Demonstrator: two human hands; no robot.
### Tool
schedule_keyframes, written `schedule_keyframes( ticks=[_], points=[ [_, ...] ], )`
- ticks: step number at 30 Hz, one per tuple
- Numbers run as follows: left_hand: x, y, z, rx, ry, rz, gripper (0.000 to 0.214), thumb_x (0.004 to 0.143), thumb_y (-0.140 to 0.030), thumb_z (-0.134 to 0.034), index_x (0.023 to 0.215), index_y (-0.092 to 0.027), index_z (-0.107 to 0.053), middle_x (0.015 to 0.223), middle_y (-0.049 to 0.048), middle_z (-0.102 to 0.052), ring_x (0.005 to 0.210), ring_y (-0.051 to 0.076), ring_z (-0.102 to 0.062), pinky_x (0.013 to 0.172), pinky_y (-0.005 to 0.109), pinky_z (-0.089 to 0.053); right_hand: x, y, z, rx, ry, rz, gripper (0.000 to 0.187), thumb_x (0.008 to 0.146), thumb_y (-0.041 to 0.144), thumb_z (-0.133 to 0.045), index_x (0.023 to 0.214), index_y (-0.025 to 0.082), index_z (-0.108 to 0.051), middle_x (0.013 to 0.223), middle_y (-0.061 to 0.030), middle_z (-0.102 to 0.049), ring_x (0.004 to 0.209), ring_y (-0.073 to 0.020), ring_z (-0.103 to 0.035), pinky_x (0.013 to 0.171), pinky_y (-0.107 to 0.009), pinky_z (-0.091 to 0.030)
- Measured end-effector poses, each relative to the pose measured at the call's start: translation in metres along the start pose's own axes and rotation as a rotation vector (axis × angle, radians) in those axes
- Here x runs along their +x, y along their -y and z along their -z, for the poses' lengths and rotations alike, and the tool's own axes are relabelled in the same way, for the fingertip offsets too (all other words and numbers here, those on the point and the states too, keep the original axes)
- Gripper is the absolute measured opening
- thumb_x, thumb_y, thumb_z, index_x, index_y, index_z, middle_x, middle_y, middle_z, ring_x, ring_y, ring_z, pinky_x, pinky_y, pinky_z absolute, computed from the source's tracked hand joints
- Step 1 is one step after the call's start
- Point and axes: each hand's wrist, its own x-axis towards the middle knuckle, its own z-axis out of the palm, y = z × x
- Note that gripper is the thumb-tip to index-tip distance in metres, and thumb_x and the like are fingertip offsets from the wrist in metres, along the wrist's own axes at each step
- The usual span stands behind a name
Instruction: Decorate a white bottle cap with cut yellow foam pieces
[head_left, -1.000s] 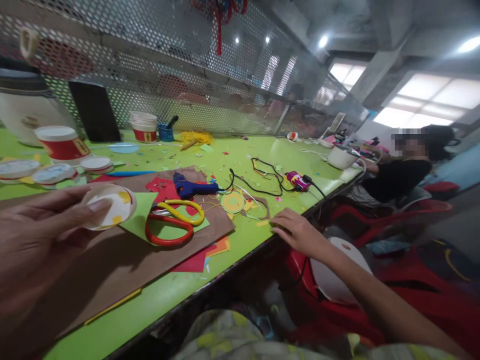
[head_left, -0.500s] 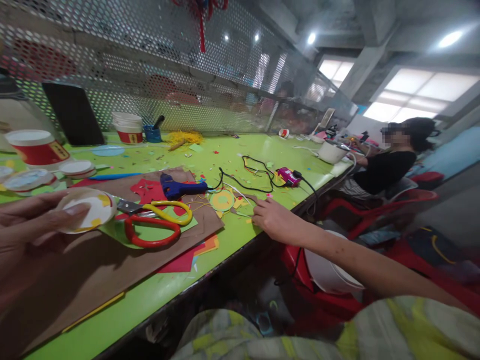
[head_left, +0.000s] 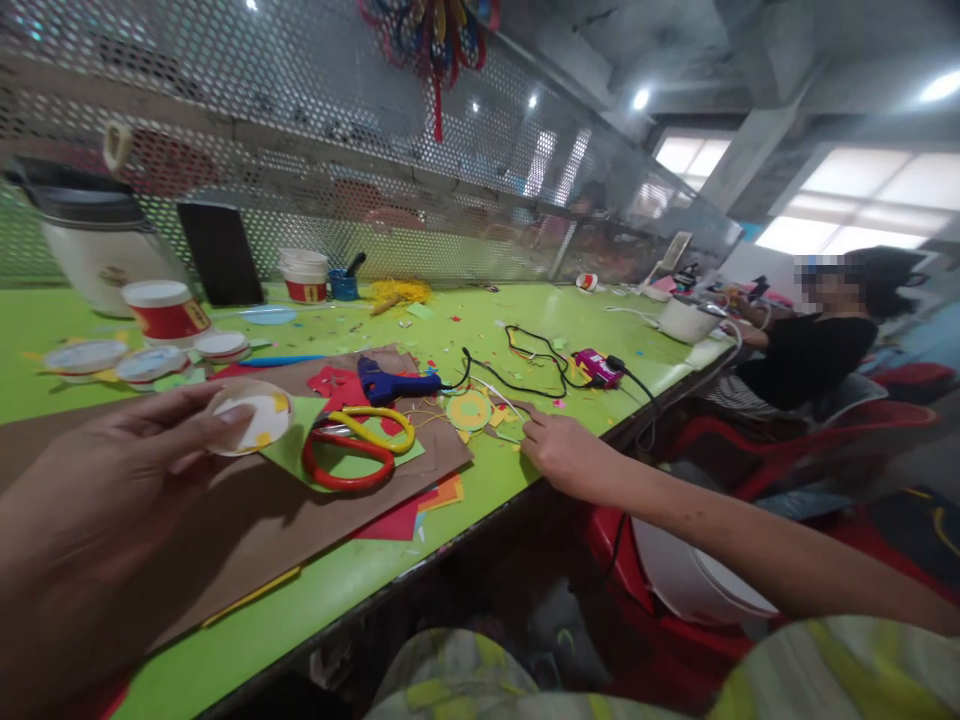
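My left hand (head_left: 112,470) is close to the camera at the left and pinches a round white disc with yellow patches (head_left: 251,418) between thumb and fingers. My right hand (head_left: 559,450) reaches out over the green table's front edge, with its fingertips down on small paper scraps beside a yellow-and-green paper ring (head_left: 469,409). Whether it grips a scrap is not visible. Red-and-yellow scissors (head_left: 356,450) lie on green paper between the two hands. A blue glue gun (head_left: 394,381) lies just behind them.
Brown card (head_left: 247,530) covers the green table (head_left: 480,320). Red-and-white paper cups (head_left: 165,308), lids, a black tablet (head_left: 221,253) and a white pot (head_left: 101,250) stand at the back left before a perforated metal screen. Black cables lead to a pink device (head_left: 595,365). Another person (head_left: 810,340) sits at the far right.
My right hand has moved forward from the table edge onto the scraps near the paper ring. My left hand keeps the disc. The view has shifted slightly.
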Motion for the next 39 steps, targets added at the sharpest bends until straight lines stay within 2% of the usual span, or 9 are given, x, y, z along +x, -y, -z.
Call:
schedule_keyframes(
  ticks=[3, 9, 14, 18, 23, 28, 29, 34, 39],
  points=[
    [-0.018, -0.019, -0.020, -0.037, 0.099, 0.043, 0.024, 0.060, -0.004, -0.074, 0.081, -0.015, -0.076, 0.074, 0.0000, -0.075, 0.060, 0.009, -0.063, 0.047, 0.009, -0.051, -0.003, 0.000, -0.002, -0.007, -0.005, -0.021, 0.020, 0.090, 0.009, -0.047, 0.085, 0.008, -0.067, 0.088, -0.0158, -0.065, 0.088, -0.0282, -0.060, 0.071, -0.036, -0.048],
    [-0.016, -0.013, -0.005, 0.036, 0.162, 0.055, 0.027, 0.068, -0.007, -0.075, 0.093, -0.016, -0.075, 0.084, 0.0007, -0.077, 0.066, 0.009, -0.065, 0.055, 0.010, -0.053, 0.000, -0.001, 0.005, -0.013, 0.022, 0.029, 0.015, 0.084, 0.005, -0.053, 0.084, 0.010, -0.068, 0.084, -0.0136, -0.066, 0.081, -0.0242, -0.062, 0.066, -0.032, -0.048],
    [-0.018, -0.018, -0.007, 0.001, 0.178, 0.063, 0.030, 0.071, 0.003, -0.070, 0.093, -0.016, -0.074, 0.086, -0.0005, -0.077, 0.065, 0.008, -0.064, 0.052, 0.008, -0.052, 0.007, 0.001, 0.008, -0.012, 0.054, 0.043, 0.017, 0.083, 0.003, -0.053, 0.077, 0.011, -0.068, 0.077, -0.0131, -0.068, 0.073, -0.0233, -0.063, 0.063, -0.032, -0.047],
    [-0.019, -0.019, -0.009, -0.008, 0.147, 0.092, 0.024, 0.072, 0.001, -0.069, 0.088, -0.015, -0.075, 0.084, -0.0004, -0.077, 0.061, 0.007, -0.063, 0.052, 0.009, -0.053, 0.009, 0.004, 0.006, -0.005, 0.060, -0.012, 0.018, 0.081, 0.002, -0.052, 0.083, 0.010, -0.067, 0.083, -0.0155, -0.069, 0.080, -0.0254, -0.064, 0.064, -0.033, -0.047],
    [-0.028, -0.023, -0.011, -0.051, 0.223, 0.121, 0.019, 0.067, -0.005, -0.076, 0.085, -0.012, -0.075, 0.082, 0.0019, -0.077, 0.066, 0.010, -0.065, 0.054, 0.011, -0.053, 0.006, 0.008, -0.001, 0.044, 0.009, -0.080, 0.019, 0.080, 0.000, -0.050, 0.087, 0.011, -0.065, 0.086, -0.0146, -0.068, 0.076, -0.0238, -0.063, 0.061, -0.030, -0.045],
    [-0.031, -0.019, -0.005, -0.177, 0.330, 0.072, 0.021, 0.065, -0.012, -0.082, 0.085, -0.013, -0.076, 0.083, 0.0020, -0.076, 0.071, 0.012, -0.066, 0.063, 0.015, -0.054, 0.000, 0.002, -0.006, 0.161, -0.095, -0.154, 0.017, 0.083, 0.005, -0.050, 0.079, 0.013, -0.064, 0.070, -0.0091, -0.067, 0.062, -0.0203, -0.063, 0.057, -0.029, -0.044],
    [-0.029, -0.018, -0.003, -0.186, 0.326, 0.066, 0.023, 0.064, -0.011, -0.082, 0.086, -0.012, -0.076, 0.085, 0.0032, -0.076, 0.073, 0.012, -0.066, 0.066, 0.017, -0.055, -0.001, 0.000, -0.004, 0.235, -0.116, -0.172, 0.017, 0.084, 0.007, -0.049, 0.080, 0.015, -0.064, 0.068, -0.0063, -0.067, 0.060, -0.0180, -0.063, 0.057, -0.027, -0.044],
    [-0.026, -0.017, 0.000, -0.250, 0.293, 0.062, 0.023, 0.062, -0.006, -0.080, 0.084, -0.013, -0.076, 0.081, 0.0051, -0.075, 0.070, 0.012, -0.066, 0.065, 0.018, -0.055, 0.015, 0.009, 0.027, 1.057, -0.236, -0.324, 0.019, 0.087, 0.034, -0.055, 0.079, 0.019, -0.064, 0.068, -0.0026, -0.068, 0.062, -0.0163, -0.064, 0.060, -0.027, -0.048],
    [-0.029, -0.022, 0.001, -0.287, 0.294, 0.069, 0.021, 0.066, -0.002, -0.076, 0.086, -0.011, -0.075, 0.084, 0.0073, -0.075, 0.070, 0.012, -0.067, 0.066, 0.017, -0.054, 0.077, 0.046, 0.067, 1.566, -0.295, -0.125, 0.017, 0.079, 0.032, -0.069, 0.079, 0.017, -0.063, 0.064, -0.0005, -0.065, 0.059, -0.0133, -0.062, 0.060, -0.027, -0.051]
  ],
)
